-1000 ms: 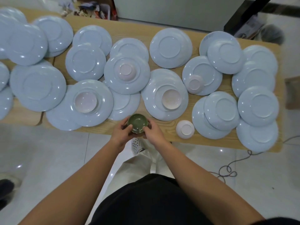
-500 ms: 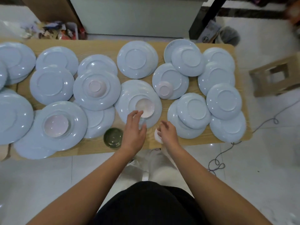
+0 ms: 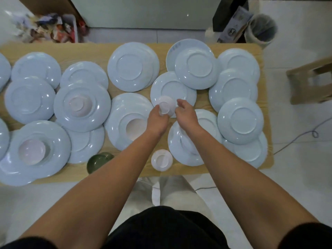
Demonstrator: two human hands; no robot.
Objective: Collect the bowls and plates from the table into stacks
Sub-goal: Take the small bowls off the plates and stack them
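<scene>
Several pale blue plates (image 3: 239, 120) lie upside down and overlapping across the wooden table (image 3: 93, 49). An upside-down pink bowl (image 3: 168, 105) sits on one plate (image 3: 172, 87) near the middle. My left hand (image 3: 158, 119) grips its left side. My right hand (image 3: 186, 114) is at its right edge, fingers loosely curled. More pink bowls rest on plates: one upturned (image 3: 79, 106), two upright (image 3: 32, 151) (image 3: 135, 131). At the front edge stand a small upturned pink bowl (image 3: 161, 159) and a green bowl (image 3: 99, 161), partly hidden by my left forearm.
A wooden stool (image 3: 312, 81) stands right of the table. A bin (image 3: 262, 27) and a box are behind the far right corner, clutter (image 3: 50, 27) behind the far left. A cable (image 3: 305, 135) runs over the floor at right.
Both hands let go of the green bowl at the front edge, then moved forward past the near pink bowls. They now meet at the upturned pink bowl on the middle plate.
</scene>
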